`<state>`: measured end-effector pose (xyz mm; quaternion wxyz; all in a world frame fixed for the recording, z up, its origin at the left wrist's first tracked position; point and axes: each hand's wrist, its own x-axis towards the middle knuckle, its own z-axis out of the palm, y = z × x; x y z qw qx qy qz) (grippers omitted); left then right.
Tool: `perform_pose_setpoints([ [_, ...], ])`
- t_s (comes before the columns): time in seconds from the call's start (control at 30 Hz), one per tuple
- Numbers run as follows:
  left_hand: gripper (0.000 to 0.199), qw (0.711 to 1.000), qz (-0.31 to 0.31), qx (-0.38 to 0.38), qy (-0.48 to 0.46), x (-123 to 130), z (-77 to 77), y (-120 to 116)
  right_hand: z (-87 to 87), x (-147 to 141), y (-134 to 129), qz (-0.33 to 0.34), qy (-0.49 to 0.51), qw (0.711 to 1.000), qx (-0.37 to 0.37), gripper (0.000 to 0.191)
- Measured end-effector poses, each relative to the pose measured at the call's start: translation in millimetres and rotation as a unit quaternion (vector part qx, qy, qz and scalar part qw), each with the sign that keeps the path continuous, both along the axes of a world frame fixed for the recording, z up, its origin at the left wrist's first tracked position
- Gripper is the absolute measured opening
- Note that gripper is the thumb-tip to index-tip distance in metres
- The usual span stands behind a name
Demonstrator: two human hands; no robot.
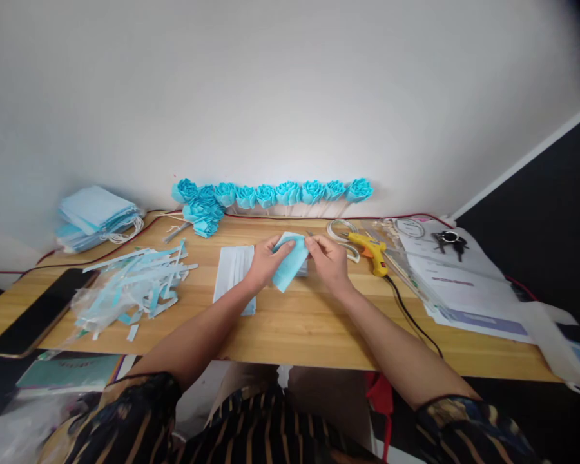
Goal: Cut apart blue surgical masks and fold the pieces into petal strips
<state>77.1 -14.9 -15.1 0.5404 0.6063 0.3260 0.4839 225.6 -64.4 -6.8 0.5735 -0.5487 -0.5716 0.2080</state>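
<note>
Both of my hands hold one light blue mask piece (290, 265) just above the wooden desk (319, 322). My left hand (265, 261) grips its left edge, thumb on top. My right hand (327, 261) pinches its upper right corner. A flat pale blue mask sheet (232, 267) lies on the desk under and left of my left hand. A yellow glue gun (370, 250) rests right of my right hand, its black cord running toward me.
A row of blue fabric roses (275, 193) leans on the wall. A heap of blue strips (135, 283) and a stack of masks (94, 216) lie left, near a black phone (38, 312). Papers (464, 283) and keys (448, 240) sit right.
</note>
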Motion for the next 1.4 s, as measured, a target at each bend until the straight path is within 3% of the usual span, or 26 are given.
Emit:
perform_pose_setpoints([
  [0.17,0.042,1.000,-0.025,-0.010,0.003,0,-0.1,0,4.0,5,0,-0.006,-0.068,0.997,0.040,0.028],
  [0.33,0.041,0.991,-0.045,0.076,0.097,2,-0.1,-2,9.3,9,2,0.042,-0.143,0.986,0.070,0.020],
  [0.43,0.041,0.983,-0.066,0.110,0.128,2,-0.4,-2,11.1,11,1,0.009,-0.154,0.984,0.087,0.023],
  [0.6,0.042,0.986,-0.069,0.084,0.126,-3,0.6,3,15.4,24,3,-0.084,-0.120,0.983,0.110,0.026],
  [0.73,0.043,0.986,-0.072,0.068,0.131,-2,-2.3,7,17.4,37,6,-0.116,-0.105,0.982,0.107,0.030],
  [0.97,0.039,0.982,-0.102,0.066,0.146,-2,-5.0,6,9.7,48,10,-0.170,-0.181,0.965,0.087,0.032],
  [1.2,0.046,0.970,-0.126,0.134,0.160,-3,3.5,4,13.2,53,13,-0.176,-0.173,0.966,0.083,0.030],
  [1.33,0.034,0.974,-0.142,0.107,0.137,-11,10.5,10,17.3,48,9,-0.140,-0.175,0.970,0.094,0.027],
  [1.4,0.042,0.981,-0.129,0.093,0.109,-16,17.9,12,18.8,43,6,-0.122,-0.192,0.968,0.104,0.028],
])
